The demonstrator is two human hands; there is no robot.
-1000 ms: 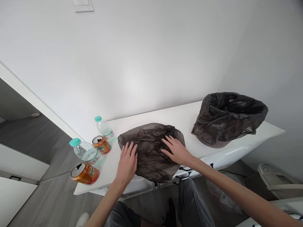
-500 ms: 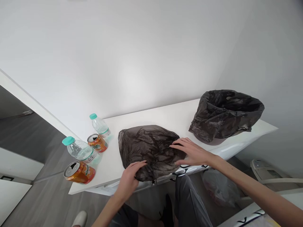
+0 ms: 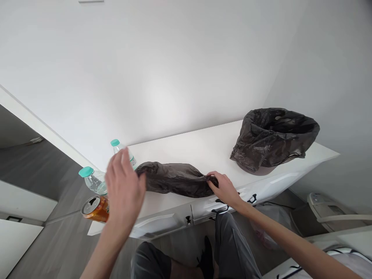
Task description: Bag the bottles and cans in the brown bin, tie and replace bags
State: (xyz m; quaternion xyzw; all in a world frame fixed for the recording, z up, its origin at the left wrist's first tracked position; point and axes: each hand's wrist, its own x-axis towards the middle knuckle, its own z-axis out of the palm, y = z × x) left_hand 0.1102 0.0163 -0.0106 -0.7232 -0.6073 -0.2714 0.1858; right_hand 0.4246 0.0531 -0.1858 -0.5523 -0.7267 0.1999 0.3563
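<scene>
A dark, thin plastic bag point(image 3: 177, 180) lies folded into a long strip near the front edge of the white cabinet top. My right hand point(image 3: 225, 190) pinches its right end between thumb and fingers. At the other end, my left hand point(image 3: 123, 190) is raised with its fingers stretched upward, slightly blurred; the thumb is beside the bag, and I cannot tell whether it touches. Behind and left of that hand stand two clear bottles with teal caps, a nearer bottle point(image 3: 94, 182) and a farther bottle point(image 3: 115, 144), both partly covered. An orange drink can point(image 3: 94, 208) is also partly hidden by it.
A container lined with a dark plastic bag point(image 3: 270, 143) stands at the right of the white cabinet top point(image 3: 215, 147). Drawers with black handles point(image 3: 222, 209) face me below. A pale wall rises behind, and a whitish plastic bag point(image 3: 270, 217) sits on the floor.
The spread-out bag has been folded over into a narrow strip. My left hand has moved left and up off it, now covering the second can. My right hand has closed on the bag's right end.
</scene>
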